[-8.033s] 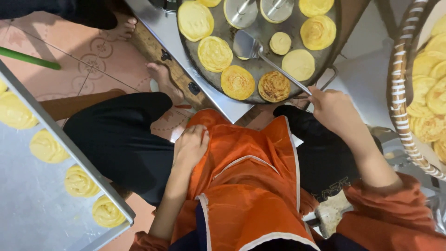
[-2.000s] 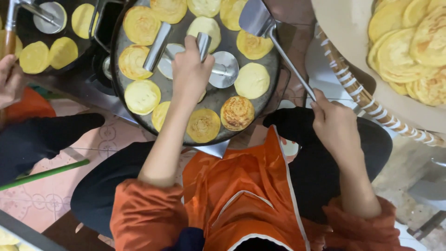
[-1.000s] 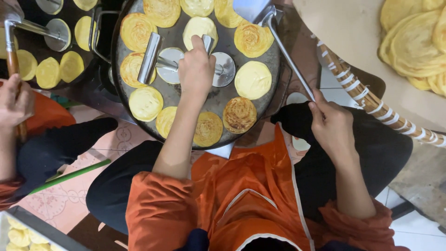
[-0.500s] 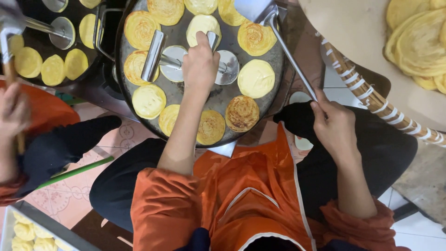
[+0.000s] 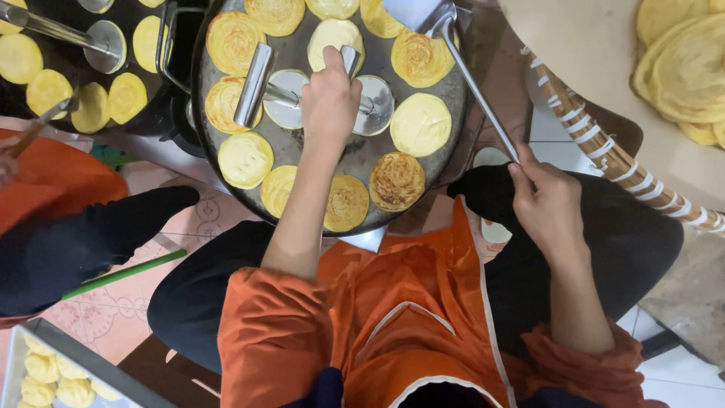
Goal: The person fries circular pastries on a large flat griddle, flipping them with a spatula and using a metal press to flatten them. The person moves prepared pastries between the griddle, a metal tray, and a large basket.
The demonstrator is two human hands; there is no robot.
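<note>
Left hand [image 5: 329, 98] fingers closed on press handle [image 5: 349, 60], right hand [image 5: 550, 204] fingers gripping spatula [image 5: 453, 53]; forearm seemingly low over griddle [image 5: 208, 181] — burn risk

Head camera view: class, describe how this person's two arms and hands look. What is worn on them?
Both hands are bare: no gloves, rings or watch show on the left hand or the right hand. The forearms are uncovered. Loose orange sleeves are pushed up and bunched near the elbows, matching the orange apron with its pale trim. The fingers carry no visible markings.
</note>
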